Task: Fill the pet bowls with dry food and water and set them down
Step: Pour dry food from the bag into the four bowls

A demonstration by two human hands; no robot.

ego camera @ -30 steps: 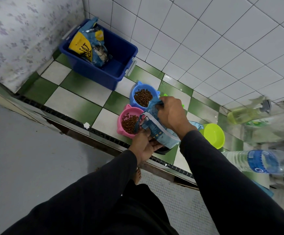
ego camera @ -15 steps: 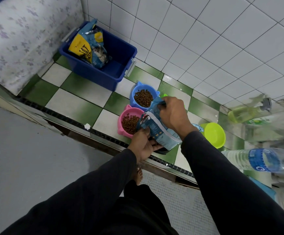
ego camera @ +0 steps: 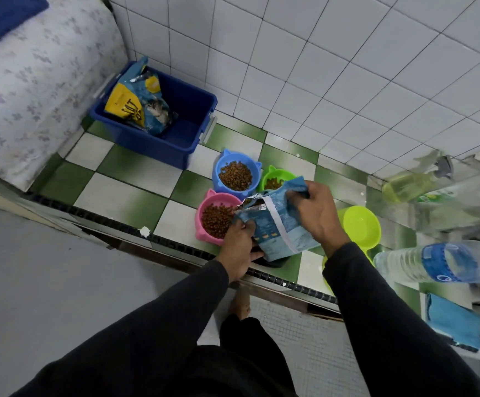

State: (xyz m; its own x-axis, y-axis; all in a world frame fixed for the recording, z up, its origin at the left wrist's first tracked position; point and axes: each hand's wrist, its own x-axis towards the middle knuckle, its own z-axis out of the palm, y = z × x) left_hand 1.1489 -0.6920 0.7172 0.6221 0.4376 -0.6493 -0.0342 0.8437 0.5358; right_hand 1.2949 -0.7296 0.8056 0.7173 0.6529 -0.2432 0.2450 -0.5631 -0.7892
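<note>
The small blue foil bag of dry food (ego camera: pixel 276 224) has been raised and tipped slightly further than a moment ago, uncovering a green cat-eared plastic bowl (ego camera: pixel 276 179) holding some kibble beyond the right hand's fingers (ego camera: pixel 296 196). These pinch the bag's upper corner; the left hand (ego camera: pixel 240 247) grips its lower edge. The torn mouth points left toward the full pink cat-eared plastic bowl (ego camera: pixel 214 216), the long axis sloping down toward the person; pouring seems nearly done
</note>
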